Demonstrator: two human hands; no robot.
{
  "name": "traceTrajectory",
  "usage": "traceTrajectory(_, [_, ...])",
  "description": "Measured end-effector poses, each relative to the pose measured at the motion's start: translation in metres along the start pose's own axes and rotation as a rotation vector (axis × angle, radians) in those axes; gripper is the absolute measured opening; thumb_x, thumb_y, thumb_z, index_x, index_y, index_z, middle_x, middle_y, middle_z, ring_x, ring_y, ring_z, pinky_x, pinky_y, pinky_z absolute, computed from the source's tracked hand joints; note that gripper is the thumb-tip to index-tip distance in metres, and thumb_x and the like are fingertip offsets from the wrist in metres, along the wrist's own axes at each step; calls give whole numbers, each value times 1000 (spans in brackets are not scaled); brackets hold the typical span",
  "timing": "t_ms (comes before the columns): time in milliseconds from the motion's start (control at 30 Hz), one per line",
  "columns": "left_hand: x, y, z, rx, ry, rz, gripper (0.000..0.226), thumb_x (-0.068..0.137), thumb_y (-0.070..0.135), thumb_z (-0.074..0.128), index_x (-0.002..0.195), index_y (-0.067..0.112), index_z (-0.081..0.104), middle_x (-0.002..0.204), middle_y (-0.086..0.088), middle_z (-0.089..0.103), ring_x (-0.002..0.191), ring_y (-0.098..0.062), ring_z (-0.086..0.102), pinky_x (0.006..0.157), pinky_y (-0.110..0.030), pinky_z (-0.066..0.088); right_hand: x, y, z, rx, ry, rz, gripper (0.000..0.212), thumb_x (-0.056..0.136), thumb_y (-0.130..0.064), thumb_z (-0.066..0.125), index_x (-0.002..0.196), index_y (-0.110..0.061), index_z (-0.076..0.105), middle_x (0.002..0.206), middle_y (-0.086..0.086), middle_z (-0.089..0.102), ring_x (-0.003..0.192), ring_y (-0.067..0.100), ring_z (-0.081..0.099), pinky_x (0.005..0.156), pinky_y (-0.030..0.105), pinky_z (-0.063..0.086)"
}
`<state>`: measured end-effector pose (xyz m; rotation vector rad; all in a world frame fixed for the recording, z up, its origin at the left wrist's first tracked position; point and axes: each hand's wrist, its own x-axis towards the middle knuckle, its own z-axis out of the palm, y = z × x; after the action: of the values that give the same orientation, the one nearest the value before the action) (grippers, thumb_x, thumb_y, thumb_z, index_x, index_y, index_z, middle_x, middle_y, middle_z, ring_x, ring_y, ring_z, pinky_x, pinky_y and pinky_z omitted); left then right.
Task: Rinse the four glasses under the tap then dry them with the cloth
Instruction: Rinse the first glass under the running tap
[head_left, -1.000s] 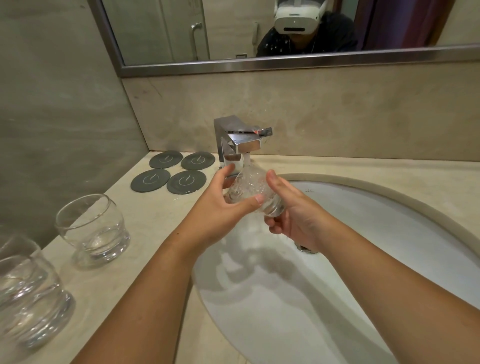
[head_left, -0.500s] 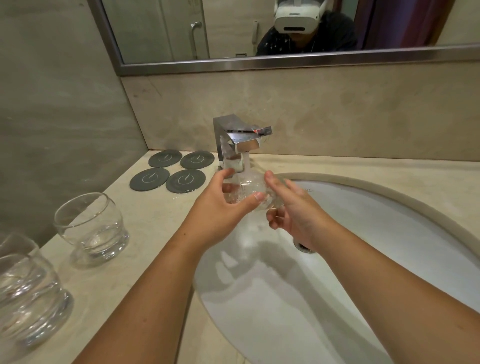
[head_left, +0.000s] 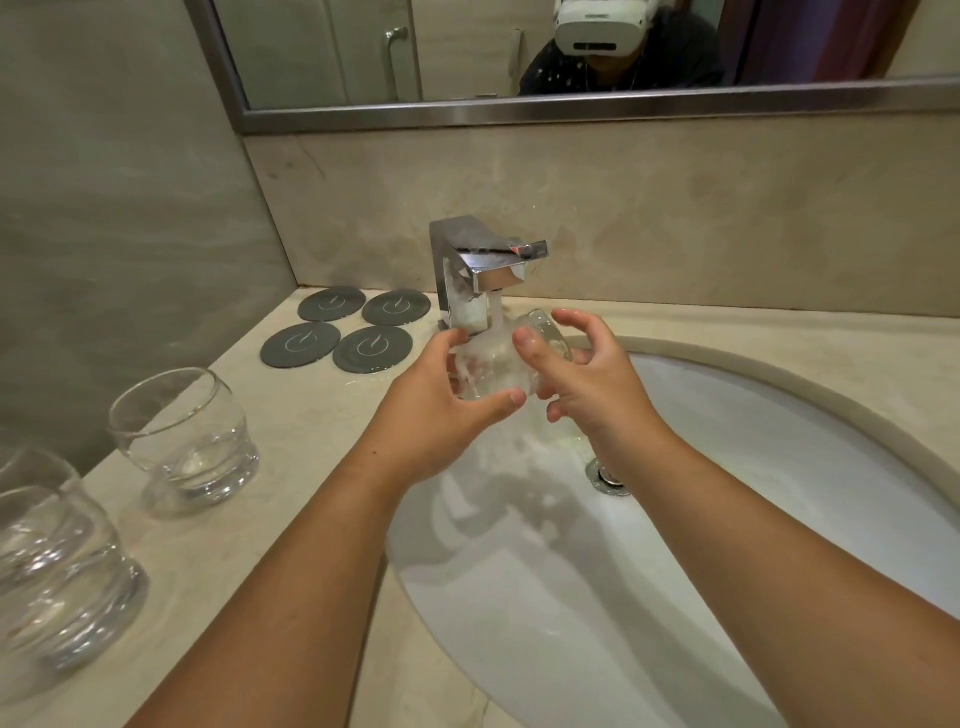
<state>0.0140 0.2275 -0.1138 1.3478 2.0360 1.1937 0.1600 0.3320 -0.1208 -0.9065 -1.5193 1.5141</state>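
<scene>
Clear glass (head_left: 493, 364), tilted, water-frothed

Four round grey mats (head_left: 373, 349) lay in a square on the counter (head_left: 291, 415), just left of the white sink (head_left: 779, 441). A shiny drain (head_left: 608, 475) sat at the bottom of the sink. A long mirror (head_left: 311, 52) with a silver frame hung on the wall behind the sink.

Both bare forearms reach forward and converge. The left grip (head_left: 441, 400) cups the glass (head_left: 488, 371) from the left, thumb beneath and fingers curled over the far side. The right grip (head_left: 587, 379) holds it from the right, with the thumb pressed on its side and the index finger arched above.
</scene>
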Motion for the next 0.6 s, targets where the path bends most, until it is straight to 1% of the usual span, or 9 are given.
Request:
traceTrajectory(67, [0, 2, 1, -61, 3, -20, 85, 84, 51, 87, 156, 34, 43, 125, 17, 65, 117, -5, 67, 101, -31, 56, -2, -3, -2, 29, 12, 51, 51, 82, -57, 83, 122, -38, 58, 101, 7, 72, 63, 15, 60, 56, 33, 49])
traceTrajectory(133, [-1, 6, 2, -101, -48, -37, 82, 88, 54, 82, 156, 34, 41, 124, 17, 66, 115, 3, 66, 91, -21, 52, -4, -6, -6, 2, 52, 62, 47, 79, -63, 83, 111, -38, 59, 99, 7, 72, 57, 15, 55, 55, 32, 48])
traceTrajectory(200, [-2, 7, 3, -139, -114, -52, 84, 90, 54, 79, 160, 34, 36, 125, 20, 66, 113, 9, 64, 87, -16, 47, -6, -12, -9, -81, 93, 19, 46, 76, -65, 84, 105, -39, 60, 99, 3, 72, 59, 13, 55, 56, 30, 48])
traceTrajectory(267, [-2, 7, 4, -153, -169, -58, 91, 89, 54, 81, 163, 32, 31, 127, 18, 67, 114, 6, 66, 94, -20, 49, -8, -19, -12, -183, 82, -55, 54, 73, -67, 87, 112, -39, 63, 95, -2, 69, 67, 12, 57, 60, 29, 47])
traceTrajectory(333, [-3, 6, 4, -172, -218, -59, 100, 86, 52, 85, 165, 31, 28, 130, 14, 69, 118, 1, 68, 100, -25, 50, -13, -27, -13, -286, 49, -118, 62, 74, -62, 88, 124, -37, 62, 83, -10, 60, 68, 9, 57, 61, 26, 45])
traceTrajectory(400, [-5, 6, 4, -187, -261, -66, 101, 86, 49, 86, 166, 29, 27, 130, 13, 70, 120, -1, 67, 98, -24, 49, -18, -32, -13, -357, 36, -153, 62, 78, -56, 88, 129, -36, 60, 79, -15, 54, 69, 6, 56, 61, 24, 44])
traceTrajectory(500, [-8, 8, 3, -218, -295, -82, 90, 85, 49, 88, 156, 32, 34, 126, 13, 75, 118, 0, 69, 101, -25, 48, -23, -31, -16, -366, 58, -120, 60, 80, -60, 85, 130, -36, 60, 83, -17, 53, 74, 7, 55, 62, 25, 43])
traceTrajectory(567, [-10, 11, 2, -233, -304, -93, 67, 86, 44, 87, 136, 41, 43, 122, 11, 77, 111, 1, 73, 101, -24, 50, -29, -32, -20, -344, 66, -66, 57, 80, -64, 83, 126, -38, 61, 95, -12, 63, 78, 10, 57, 61, 25, 43])
traceTrajectory(600, [-12, 13, 1, -248, -302, -92, 63, 86, 44, 87, 132, 43, 45, 119, 12, 77, 109, 1, 74, 103, -26, 51, -32, -33, -23, -335, 71, -36, 55, 80, -66, 82, 123, -39, 61, 103, -7, 68, 78, 12, 58, 58, 25, 43])
